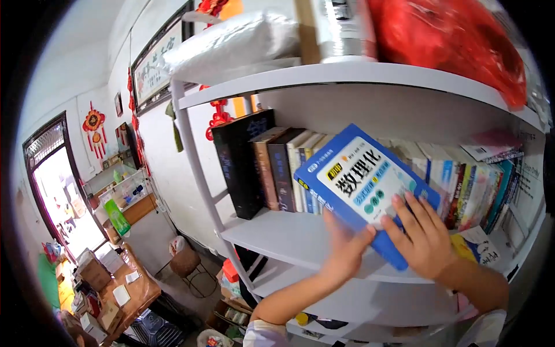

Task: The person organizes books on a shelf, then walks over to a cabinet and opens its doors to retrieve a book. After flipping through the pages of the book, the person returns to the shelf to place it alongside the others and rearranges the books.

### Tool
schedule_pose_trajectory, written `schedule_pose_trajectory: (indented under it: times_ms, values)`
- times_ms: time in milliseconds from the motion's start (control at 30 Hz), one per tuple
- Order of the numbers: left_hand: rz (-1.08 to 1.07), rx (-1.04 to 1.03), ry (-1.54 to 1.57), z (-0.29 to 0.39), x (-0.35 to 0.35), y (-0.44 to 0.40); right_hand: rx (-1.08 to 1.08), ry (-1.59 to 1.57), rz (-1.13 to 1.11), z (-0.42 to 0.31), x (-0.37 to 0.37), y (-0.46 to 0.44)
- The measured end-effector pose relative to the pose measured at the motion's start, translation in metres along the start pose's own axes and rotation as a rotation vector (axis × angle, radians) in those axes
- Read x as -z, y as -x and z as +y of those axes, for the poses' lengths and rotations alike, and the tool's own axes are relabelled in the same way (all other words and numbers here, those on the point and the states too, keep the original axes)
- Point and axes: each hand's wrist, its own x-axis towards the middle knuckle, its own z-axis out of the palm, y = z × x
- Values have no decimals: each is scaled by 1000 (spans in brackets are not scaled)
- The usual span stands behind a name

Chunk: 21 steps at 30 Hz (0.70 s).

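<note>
Two forearms in pale sleeves reach up from the bottom edge to a blue book (370,191) with a white cover panel and Chinese lettering, held tilted in front of a grey-white shelf (272,237). The left hand (344,248), slightly blurred, grasps the book's lower left edge, thumb on the front. The right hand (419,234) is unclenched, its fingers spread across the lower right of the cover. The book hides the middle of a row of upright books (477,188) behind it; a tall black volume (245,165) stands at the row's left end, and a yellow-and-white booklet (477,246) lies near the right hand. Overhead, on the top board, sit a silvery wrapped bundle (231,43) and a red plastic bag (451,43). Away to the left are a bench (136,289) crowded with boxes, a round stool (185,263) and a bright doorway (63,191)
</note>
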Motion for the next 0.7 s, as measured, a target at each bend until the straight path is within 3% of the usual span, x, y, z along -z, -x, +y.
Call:
schedule_pose_trajectory:
  times_ms: [67,133,267,333,400,433,467,567,667,700]
  values:
    - [-8,2,-70,25,33,-34,43,-69,13,10,-18,-39]
    - [-69,49,117,57,56,-67,72,-98,-61,25,-35,-79]
    - [-21,112,-32,82,108,-142,-10,-444,-32,57,-87,-158]
    - [-97,124,-144,83,142,-171,-52,-595,15,76,-130,-187]
    - [-73,259,-188,80,180,-182,-239,-849,-69,91,-184,-199]
    - [-96,259,-237,86,193,-172,-326,-749,-218,90,-192,-205]
    - [-120,262,-292,91,204,-161,-268,-688,-273,95,-210,-203]
    - [-164,-30,-541,87,231,-140,-299,-401,-338,93,-207,-210]
    - [-287,-451,-1325,107,222,-136,-314,-274,-465,91,-197,-217]
    - [-360,-510,-1428,113,217,-141,-323,-262,-489,91,-196,-217]
